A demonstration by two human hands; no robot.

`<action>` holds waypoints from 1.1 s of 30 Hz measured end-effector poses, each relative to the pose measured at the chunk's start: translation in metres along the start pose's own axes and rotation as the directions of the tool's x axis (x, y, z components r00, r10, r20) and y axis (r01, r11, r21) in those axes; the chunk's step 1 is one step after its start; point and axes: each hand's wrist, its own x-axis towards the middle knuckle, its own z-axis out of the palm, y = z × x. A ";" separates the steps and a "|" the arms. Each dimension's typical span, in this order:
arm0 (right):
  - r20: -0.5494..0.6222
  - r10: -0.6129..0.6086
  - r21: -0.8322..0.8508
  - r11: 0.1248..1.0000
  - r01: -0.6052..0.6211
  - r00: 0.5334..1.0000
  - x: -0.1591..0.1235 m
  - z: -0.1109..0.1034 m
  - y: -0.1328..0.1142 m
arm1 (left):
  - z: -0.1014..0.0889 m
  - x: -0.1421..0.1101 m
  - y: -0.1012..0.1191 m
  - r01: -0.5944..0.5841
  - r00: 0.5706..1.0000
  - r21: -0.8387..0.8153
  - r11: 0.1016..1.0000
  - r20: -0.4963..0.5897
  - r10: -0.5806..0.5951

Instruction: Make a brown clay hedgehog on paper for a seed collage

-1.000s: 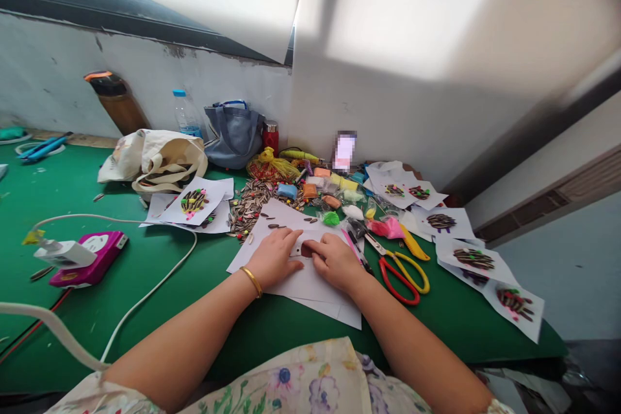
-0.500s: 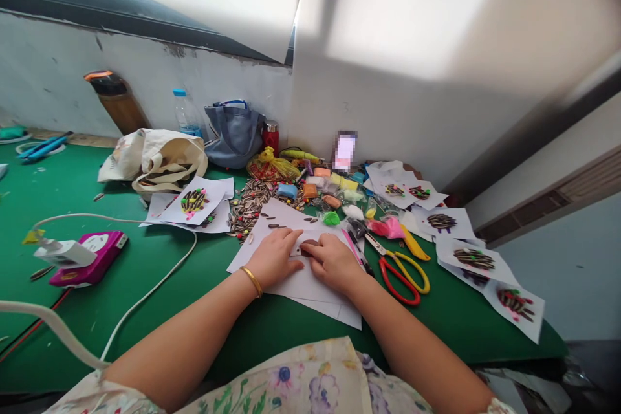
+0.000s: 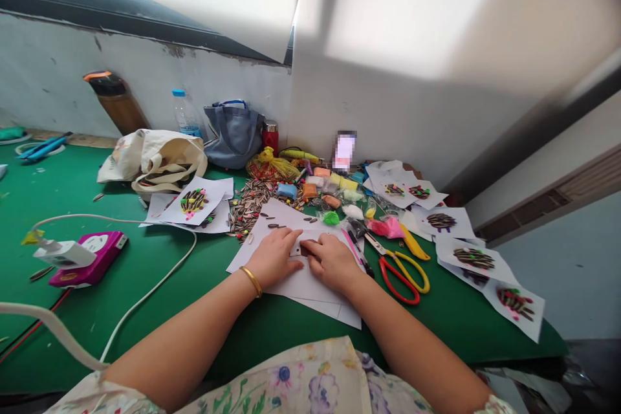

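My left hand [image 3: 274, 259], with a gold bangle [image 3: 251, 282] on the wrist, rests on a white paper sheet [image 3: 310, 288], its fingertips against a small white paper piece [image 3: 295, 248]. My right hand [image 3: 332, 264] lies close beside it, with curled fingers over a dark seed-like patch [image 3: 305, 250]. The fingers hide most of that patch. Several striped sunflower seeds [image 3: 276, 227] lie on the sheet above my hands, and a larger heap [image 3: 248, 210] spreads behind it.
Red-and-yellow scissors [image 3: 400, 278] and clay packets [image 3: 330, 194] lie right of my hands on a green table mat [image 3: 145, 310]. Seed-decorated paper sheets [image 3: 473, 259] lie further right. On the left are a pink power bank [image 3: 92, 257], white cable [image 3: 160, 265] and canvas bag [image 3: 155, 162].
My right fingers have slid slightly left over the dark patch, covering more of it. My left hand and the surrounding objects have barely moved.
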 end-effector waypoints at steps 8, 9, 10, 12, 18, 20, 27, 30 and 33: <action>-0.030 -0.107 0.155 0.982 0.111 0.994 -0.005 -0.004 0.012 | 0.000 0.001 0.001 0.005 1.000 0.002 1.000 0.012 -0.005; -0.035 -0.121 0.150 0.981 0.125 0.992 -0.006 -0.003 0.012 | 0.000 0.001 0.001 0.006 1.000 0.003 1.000 0.012 -0.006; -0.039 -0.130 0.139 0.981 0.135 0.991 -0.006 -0.002 0.012 | 0.000 0.001 0.000 0.006 1.000 0.004 1.000 0.011 -0.006; -0.045 -0.135 0.112 0.984 0.139 0.990 -0.006 0.000 0.011 | 0.000 0.000 0.000 0.003 1.000 0.003 1.000 0.006 -0.003; -0.050 -0.116 0.101 0.988 0.121 0.992 -0.005 0.001 0.009 | -0.001 0.001 0.002 0.004 1.000 -0.002 1.000 0.007 -0.004; -0.041 -0.112 0.098 0.988 0.116 0.993 -0.005 0.000 0.008 | -0.001 0.001 0.002 0.009 1.000 -0.004 1.000 0.010 -0.009; -0.019 -0.064 0.086 0.994 0.066 0.998 -0.003 0.000 0.004 | 0.001 0.001 0.000 0.007 1.000 -0.017 1.000 -0.003 -0.007; -0.051 -0.016 0.143 0.989 0.024 0.999 -0.003 -0.001 0.011 | 0.001 0.001 0.000 0.001 1.000 -0.009 1.000 -0.003 -0.001; -0.065 0.016 0.184 0.983 -0.004 0.998 -0.003 -0.003 0.023 | 0.001 0.001 0.000 0.003 1.000 -0.001 1.000 0.001 -0.003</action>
